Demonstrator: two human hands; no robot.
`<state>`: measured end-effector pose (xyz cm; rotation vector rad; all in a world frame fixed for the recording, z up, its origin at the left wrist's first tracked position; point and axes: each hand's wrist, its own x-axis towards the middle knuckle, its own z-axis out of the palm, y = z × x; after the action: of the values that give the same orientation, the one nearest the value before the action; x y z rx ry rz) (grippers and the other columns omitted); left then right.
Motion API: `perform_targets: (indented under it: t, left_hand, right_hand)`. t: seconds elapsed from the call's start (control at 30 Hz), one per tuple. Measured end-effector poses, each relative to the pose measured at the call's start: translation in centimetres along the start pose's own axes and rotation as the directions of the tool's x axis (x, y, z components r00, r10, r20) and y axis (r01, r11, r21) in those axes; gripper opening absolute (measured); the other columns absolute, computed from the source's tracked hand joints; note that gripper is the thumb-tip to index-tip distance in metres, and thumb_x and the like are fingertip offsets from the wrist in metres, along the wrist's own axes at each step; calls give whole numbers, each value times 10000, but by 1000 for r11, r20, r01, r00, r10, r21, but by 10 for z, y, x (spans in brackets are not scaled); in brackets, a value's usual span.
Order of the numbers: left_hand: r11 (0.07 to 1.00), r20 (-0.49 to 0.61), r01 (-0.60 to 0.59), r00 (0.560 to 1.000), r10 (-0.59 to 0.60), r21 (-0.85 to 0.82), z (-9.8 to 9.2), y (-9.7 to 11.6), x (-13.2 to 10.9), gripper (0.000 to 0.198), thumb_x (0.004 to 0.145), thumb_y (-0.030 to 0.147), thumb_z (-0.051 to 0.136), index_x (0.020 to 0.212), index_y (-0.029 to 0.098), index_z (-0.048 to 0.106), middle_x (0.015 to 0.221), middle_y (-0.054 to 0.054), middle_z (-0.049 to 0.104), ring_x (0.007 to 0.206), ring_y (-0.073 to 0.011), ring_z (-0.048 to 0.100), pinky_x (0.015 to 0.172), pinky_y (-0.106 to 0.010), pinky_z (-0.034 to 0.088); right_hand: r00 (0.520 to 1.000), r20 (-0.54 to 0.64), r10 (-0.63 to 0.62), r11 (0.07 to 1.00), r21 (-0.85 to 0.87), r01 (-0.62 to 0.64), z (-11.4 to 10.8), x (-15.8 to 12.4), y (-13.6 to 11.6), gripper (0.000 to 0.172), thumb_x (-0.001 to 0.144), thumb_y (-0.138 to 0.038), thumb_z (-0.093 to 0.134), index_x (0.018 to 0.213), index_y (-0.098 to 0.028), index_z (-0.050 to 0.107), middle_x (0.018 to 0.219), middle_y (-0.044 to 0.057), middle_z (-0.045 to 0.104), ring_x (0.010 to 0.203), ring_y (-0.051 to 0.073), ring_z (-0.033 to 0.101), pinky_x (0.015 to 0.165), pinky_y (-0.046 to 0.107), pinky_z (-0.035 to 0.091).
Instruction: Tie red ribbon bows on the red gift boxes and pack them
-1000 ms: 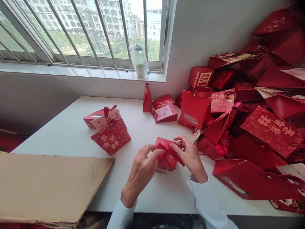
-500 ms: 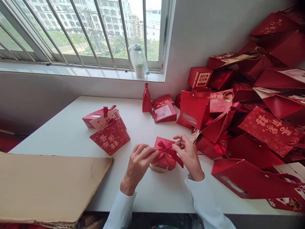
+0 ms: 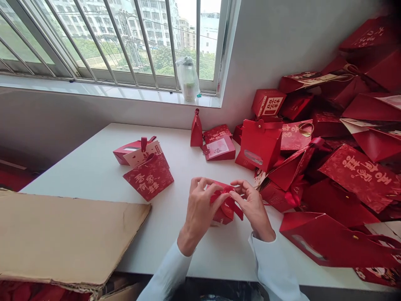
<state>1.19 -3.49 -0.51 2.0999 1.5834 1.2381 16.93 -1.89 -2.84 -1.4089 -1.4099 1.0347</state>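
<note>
A small red gift box (image 3: 224, 214) sits on the white table (image 3: 175, 246), partly covered by both hands. On its top is a red ribbon (image 3: 238, 210) tied in a bow, with one tail hanging over the right side. My left hand (image 3: 200, 205) reaches over the box's left side, its fingers closed on the ribbon near the knot. From the right, my right hand (image 3: 250, 207) pinches the ribbon between thumb and index finger. The two sets of fingertips nearly meet at the bow, and the knot itself is mostly hidden.
A large heap of red gift boxes (image 3: 341, 200) covers the right side. Left of my hands stand a few red boxes (image 3: 150, 179); a small red pouch-shaped box (image 3: 196, 129) is by the wall. A cardboard box (image 3: 69, 234) overlaps the front left. A bagged jar (image 3: 188, 81) stands on the windowsill.
My left hand has moved right, from the bow's left loop to its middle, close to my right hand. My right hand still pinches the ribbon. The view has shifted slightly.
</note>
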Motion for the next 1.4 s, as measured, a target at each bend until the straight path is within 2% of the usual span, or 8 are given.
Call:
perform_targets:
  t: [0.13, 0.3, 0.43, 0.57, 0.67, 0.8, 1.0, 1.4]
  left_hand:
    - [999, 42, 26, 999, -27, 30, 17, -2, -3, 74, 830, 212, 606, 762, 218, 635, 868, -40, 596, 940, -229, 426, 787, -365, 457]
    - [997, 78, 26, 997, -20, -71, 10, -15, -6, 93, 819, 146, 586, 782, 226, 616, 880, -30, 574, 977, -213, 429, 806, -324, 457]
    - [987, 87, 102, 992, -92, -125, 2, -17, -4, 53, 798, 242, 639, 845, 235, 613, 974, -31, 574, 1022, -214, 471, 850, -344, 451]
    - [955, 6, 271, 962, -273, -119, 3, -14, -1, 291, 836, 403, 581, 1054, 211, 554, 1025, -63, 587, 959, -217, 529, 800, -366, 467]
    - [954, 40, 290, 957, -287, -73, 7, -11, 1, 379, 810, 433, 606, 1095, 191, 547, 942, -60, 620, 911, -223, 542, 773, -366, 470]
    - [942, 112, 322, 944, -311, -96, 5, -8, 5, 227, 851, 355, 552, 1020, 206, 583, 841, -32, 654, 846, -204, 576, 725, -334, 468]
    - [924, 114, 348, 936, -333, -160, 8, -9, 13, 200, 876, 247, 478, 1055, 201, 553, 820, -16, 651, 722, -156, 591, 640, -278, 448]
    - [958, -5, 282, 959, -283, -45, 30, -18, 3, 247, 898, 157, 400, 1115, 196, 510, 874, -35, 644, 757, -174, 604, 704, -319, 471]
  right_hand:
    - [1000, -28, -12, 998, 57, 13, -2, 0, 4, 268, 751, -313, 614, 989, -196, 578, 764, 18, 637, 708, 176, 577, 683, 298, 432]
    - [999, -36, 12, 995, 102, -8, -5, 1, 10, 263, 757, -308, 612, 995, -208, 562, 749, -4, 613, 712, 162, 575, 695, 287, 427]
    - [999, 31, 19, 1000, 9, -19, -9, 2, 8, 311, 782, -429, 608, 988, -198, 588, 793, 24, 646, 720, 171, 578, 674, 286, 427]
    - [999, 1, 32, 995, -94, -32, -8, 4, 0, 363, 779, -528, 591, 912, -192, 628, 733, 22, 643, 677, 173, 557, 630, 281, 405]
    - [1000, -6, 5, 986, -164, -6, -4, 4, -7, 292, 768, -490, 612, 806, -202, 637, 691, 3, 623, 654, 164, 530, 625, 277, 394]
    - [997, -33, -70, 980, -191, 63, 0, 0, -14, 190, 772, -380, 606, 699, -205, 602, 702, -6, 621, 674, 158, 520, 651, 270, 403]
    - [994, -62, -93, 993, -83, 88, 8, -6, -16, 147, 794, -338, 594, 741, -203, 573, 707, -12, 611, 657, 143, 534, 637, 254, 423]
    - [979, -193, -72, 986, 133, 98, 18, -15, -2, 208, 806, -393, 620, 765, -196, 566, 727, -2, 593, 691, 145, 563, 636, 252, 466]
